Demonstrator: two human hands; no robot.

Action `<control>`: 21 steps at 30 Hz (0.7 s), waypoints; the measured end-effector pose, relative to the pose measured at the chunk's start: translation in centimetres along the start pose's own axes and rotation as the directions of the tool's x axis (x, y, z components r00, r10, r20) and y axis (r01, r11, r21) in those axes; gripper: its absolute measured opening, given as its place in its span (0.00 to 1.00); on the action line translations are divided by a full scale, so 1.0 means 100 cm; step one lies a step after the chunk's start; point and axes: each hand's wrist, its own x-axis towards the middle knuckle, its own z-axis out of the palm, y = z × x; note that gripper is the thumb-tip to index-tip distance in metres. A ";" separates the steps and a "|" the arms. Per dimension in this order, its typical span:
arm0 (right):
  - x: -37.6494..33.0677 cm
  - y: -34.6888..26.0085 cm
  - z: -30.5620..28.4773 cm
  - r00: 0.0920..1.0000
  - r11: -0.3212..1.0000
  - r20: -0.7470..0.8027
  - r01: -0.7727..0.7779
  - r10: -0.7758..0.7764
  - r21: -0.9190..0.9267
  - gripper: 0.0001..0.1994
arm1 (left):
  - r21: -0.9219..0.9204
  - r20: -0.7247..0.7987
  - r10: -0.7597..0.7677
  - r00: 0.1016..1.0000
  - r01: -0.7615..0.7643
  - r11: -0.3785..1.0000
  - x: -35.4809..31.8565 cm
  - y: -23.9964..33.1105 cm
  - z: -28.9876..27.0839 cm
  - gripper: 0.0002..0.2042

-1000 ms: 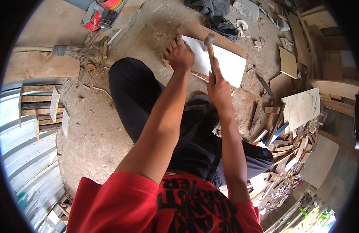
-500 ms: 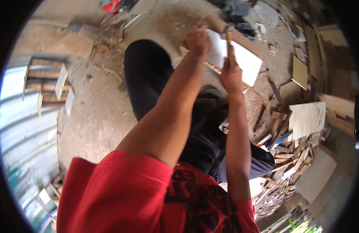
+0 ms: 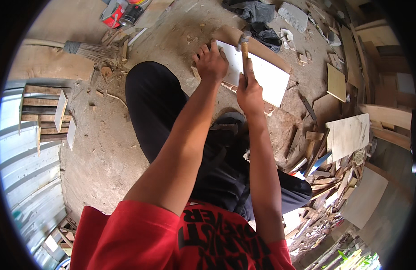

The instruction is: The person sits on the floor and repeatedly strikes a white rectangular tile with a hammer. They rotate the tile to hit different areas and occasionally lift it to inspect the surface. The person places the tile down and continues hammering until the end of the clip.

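Note:
A white board (image 3: 266, 76) lies slantwise over the ground in front of my legs, with a brown panel (image 3: 277, 58) along its far side. My left hand (image 3: 212, 64) grips the left end of the white board, fingers bent over it and thumb on its face. The fingertips are partly hidden. In my right hand (image 3: 250, 94) is a hammer (image 3: 245, 48), held by its wooden handle. Its metal head points away from me, over the far edge of the board. I cannot tell whether the head touches anything.
Wood scraps (image 3: 325, 184) heap up at right, beside pale boards (image 3: 348, 137). A dark flat strip (image 3: 308, 108) lies right of the white board. Black plastic (image 3: 264, 36) sits beyond it. At far left are a broom (image 3: 93, 50), a can (image 3: 131, 15) and a slatted wooden piece (image 3: 45, 110).
The whole view has shifted, so the scene sits further left and looks sharper. Both hands keep their holds on the board and hammer; the hammer stays over the board.

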 end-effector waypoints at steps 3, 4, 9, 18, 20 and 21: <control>-0.004 -0.003 0.007 0.999 0.999 -0.038 0.037 -0.037 -0.014 0.25 | 0.009 -0.020 0.034 0.999 -0.034 0.999 -0.001 0.000 -0.001 0.23; -0.009 -0.005 0.005 0.995 0.996 -0.046 0.085 -0.086 -0.021 0.25 | 0.016 -0.053 0.044 0.998 -0.043 0.999 0.000 -0.002 0.001 0.23; -0.067 0.000 -0.016 0.997 0.999 0.065 0.043 -0.041 -0.031 0.29 | 0.051 -0.074 0.043 0.996 -0.039 0.998 -0.001 -0.005 -0.002 0.23; -0.021 -0.005 -0.015 0.993 0.995 0.084 -0.083 0.087 -0.059 0.29 | -0.017 -0.031 0.046 0.998 -0.047 0.999 -0.002 -0.004 -0.003 0.23; -0.024 -0.004 -0.017 0.995 0.995 0.074 -0.059 0.065 -0.074 0.29 | -0.003 -0.036 0.050 0.998 -0.050 0.999 -0.001 -0.005 -0.001 0.24; -0.036 -0.001 -0.019 0.999 0.997 0.051 -0.010 0.014 -0.080 0.29 | -0.002 -0.035 0.043 0.998 -0.043 0.999 -0.002 -0.005 -0.002 0.25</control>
